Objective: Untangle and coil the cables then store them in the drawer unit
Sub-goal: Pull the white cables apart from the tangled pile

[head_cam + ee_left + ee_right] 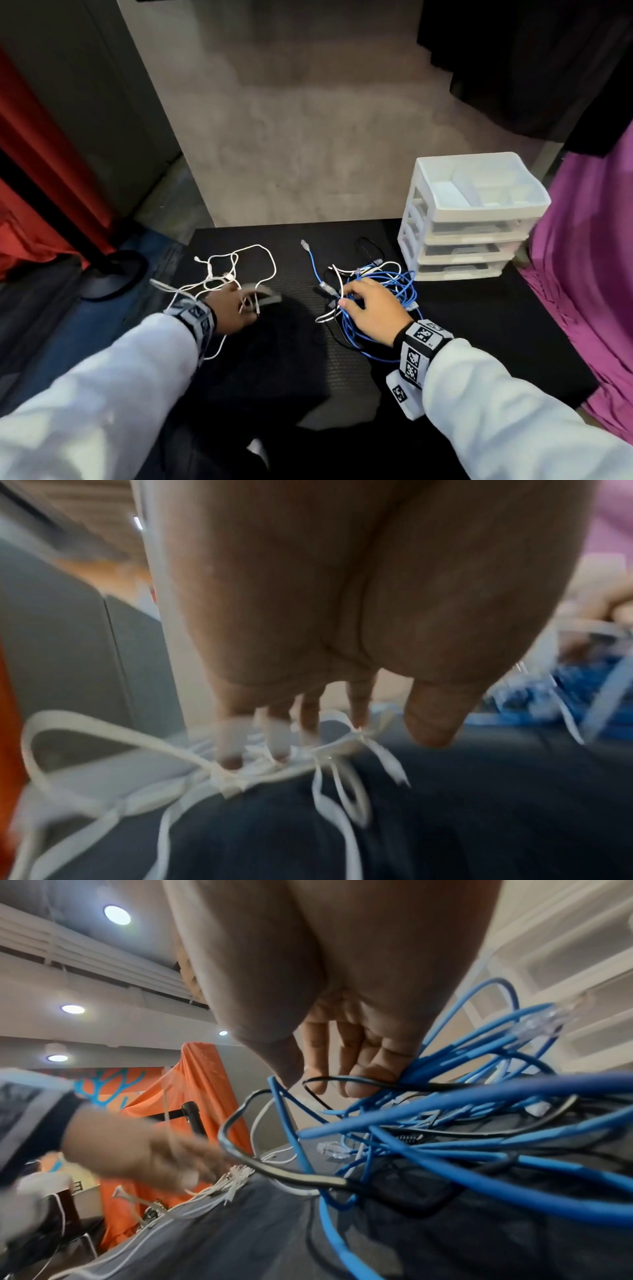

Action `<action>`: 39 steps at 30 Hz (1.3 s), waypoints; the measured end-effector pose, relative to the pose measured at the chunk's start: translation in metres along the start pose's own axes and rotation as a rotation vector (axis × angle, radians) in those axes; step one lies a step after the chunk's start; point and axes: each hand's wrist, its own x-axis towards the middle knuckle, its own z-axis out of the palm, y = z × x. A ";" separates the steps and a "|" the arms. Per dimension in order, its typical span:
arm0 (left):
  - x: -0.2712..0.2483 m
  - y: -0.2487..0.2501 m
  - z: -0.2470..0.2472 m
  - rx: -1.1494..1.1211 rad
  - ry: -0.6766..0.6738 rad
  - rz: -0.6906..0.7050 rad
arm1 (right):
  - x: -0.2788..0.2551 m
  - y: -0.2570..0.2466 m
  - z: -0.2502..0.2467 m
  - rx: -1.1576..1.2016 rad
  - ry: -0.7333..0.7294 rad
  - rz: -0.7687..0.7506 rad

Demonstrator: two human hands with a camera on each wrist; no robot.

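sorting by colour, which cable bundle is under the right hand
The blue cable tangle, mixed with black and white strands, nearest the drawer unit. The right hand rests on it; the other tangle is all white.

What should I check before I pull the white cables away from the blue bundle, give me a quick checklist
1. White cables separate from the blue bundle: not ok, one white strand runs through the blue pile.
2. Left hand on the white cables: ok, fingertips touch them; a firm hold cannot be told.
3. Right hand pins the blue bundle: ok, fingers are on it.
4. Black cable free: not ok, tangled with the blue.
5. Drawer unit open: not ok, the three drawers are shut.
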 end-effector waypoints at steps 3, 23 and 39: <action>-0.003 -0.005 0.031 0.058 -0.051 -0.181 | -0.002 0.005 -0.002 -0.006 -0.018 -0.026; -0.022 0.134 0.006 -0.408 0.216 0.181 | -0.003 -0.018 -0.003 0.509 0.143 0.194; 0.000 0.155 0.051 -0.888 0.082 0.130 | 0.008 -0.122 -0.179 0.640 0.458 -0.217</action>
